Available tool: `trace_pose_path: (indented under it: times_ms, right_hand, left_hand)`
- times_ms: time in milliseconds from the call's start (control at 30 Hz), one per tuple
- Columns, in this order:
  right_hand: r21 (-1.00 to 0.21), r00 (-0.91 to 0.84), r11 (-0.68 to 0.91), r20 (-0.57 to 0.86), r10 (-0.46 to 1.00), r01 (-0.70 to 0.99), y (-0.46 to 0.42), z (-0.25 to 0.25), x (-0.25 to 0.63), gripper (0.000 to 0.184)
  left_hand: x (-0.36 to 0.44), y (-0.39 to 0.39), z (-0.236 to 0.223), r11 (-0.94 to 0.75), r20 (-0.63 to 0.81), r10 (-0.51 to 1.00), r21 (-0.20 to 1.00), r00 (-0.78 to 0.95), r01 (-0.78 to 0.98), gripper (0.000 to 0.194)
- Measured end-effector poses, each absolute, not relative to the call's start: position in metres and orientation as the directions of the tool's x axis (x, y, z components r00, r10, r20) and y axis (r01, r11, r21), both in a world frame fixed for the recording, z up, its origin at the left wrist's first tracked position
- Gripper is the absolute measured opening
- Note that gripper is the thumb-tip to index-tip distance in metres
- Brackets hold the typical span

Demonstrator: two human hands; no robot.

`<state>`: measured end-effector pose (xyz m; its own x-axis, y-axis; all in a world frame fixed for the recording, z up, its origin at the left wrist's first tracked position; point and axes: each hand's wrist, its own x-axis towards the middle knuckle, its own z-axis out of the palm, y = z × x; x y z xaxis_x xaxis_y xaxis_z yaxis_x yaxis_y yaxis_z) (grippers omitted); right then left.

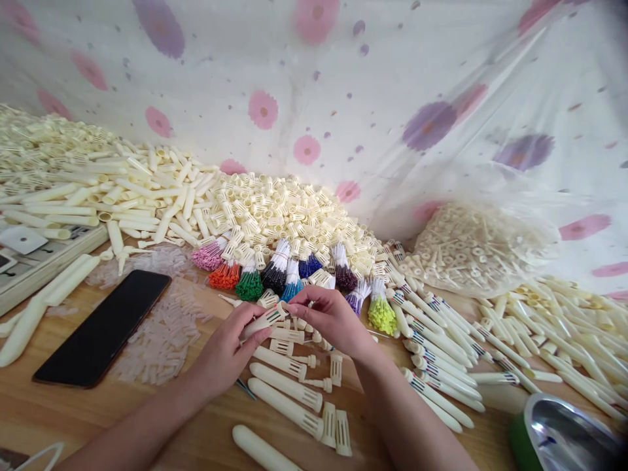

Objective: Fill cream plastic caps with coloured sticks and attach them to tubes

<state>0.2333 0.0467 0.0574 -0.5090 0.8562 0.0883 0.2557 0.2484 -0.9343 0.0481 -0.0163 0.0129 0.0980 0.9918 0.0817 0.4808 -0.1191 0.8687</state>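
Note:
A cream multicolour pen barrel with slots at its upper end is gripped between the thumb and fingers of my left hand. My right hand is closed in a pinch at the slotted end; whether a small part is also between those fingertips I cannot tell. Below both hands lie several cream barrels, loose slotted collars and small plungers. Behind them stand rubber-banded bundles of thin refills, among them green, orange and yellow.
Slotted collars are heaped at the back. A black phone lies left beside clear little tubes. Pens with coloured sliders fill the right, near a bag of parts and a green-sided metal bowl.

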Motion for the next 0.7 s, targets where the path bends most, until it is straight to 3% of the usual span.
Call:
trace_pose_path:
  times_ms: [167, 333, 500, 700]
  right_hand:
    - [-0.873, -0.435, 0.361, 0.200, 0.878, 0.327, 0.044, 0.049, 0.228, 0.021]
    - [-0.884, -0.394, 0.365, 0.238, 0.888, 0.290, 0.042, 0.042, 0.221, 0.026]
    - [-0.886, -0.562, 0.398, 0.209, 0.800, 0.238, 0.044, 0.054, 0.230, 0.023]
    - [-0.949, -0.654, 0.275, 0.111, 0.748, 0.153, 0.051, 0.058, 0.243, 0.011]
  left_hand:
    - [0.049, -0.016, 0.011, -0.142, 0.111, 0.989, 0.858, 0.092, 0.493, 0.015]
    - [0.049, -0.016, 0.012, -0.120, 0.091, 0.992, 0.868, 0.084, 0.482, 0.015]
    - [0.048, -0.016, 0.015, -0.117, 0.088, 0.993, 0.875, 0.084, 0.470, 0.013]
    - [0.048, -0.018, 0.015, -0.131, 0.075, 0.987, 0.883, 0.140, 0.450, 0.014]
